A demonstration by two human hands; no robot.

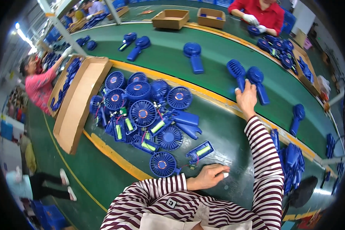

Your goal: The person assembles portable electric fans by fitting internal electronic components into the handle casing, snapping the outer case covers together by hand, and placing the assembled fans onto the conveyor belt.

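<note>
My right hand (247, 99) reaches over the green belt, its fingers closed around the lower handle of a blue handheld fan (236, 69). Another blue handheld fan (255, 75) lies close beside it. Low over the worktable (234, 132), my left hand (207, 177) has its fingers loosely bent and apart, with nothing visible in them. Nearest to it are an opened handle shell with a green battery (200, 151) and a round fan head (163, 164) joined by thin wires. A heap of unfinished fans (143, 113) with exposed batteries lies to the left.
More fans (193, 53) lie along the green belt (161, 50). A long cardboard tray (80, 103) stands at the left. Blue handle parts (291, 161) are piled beyond my right arm. Across the belt, a person in red (262, 17) handles a fan; another in pink (40, 84) works at the left.
</note>
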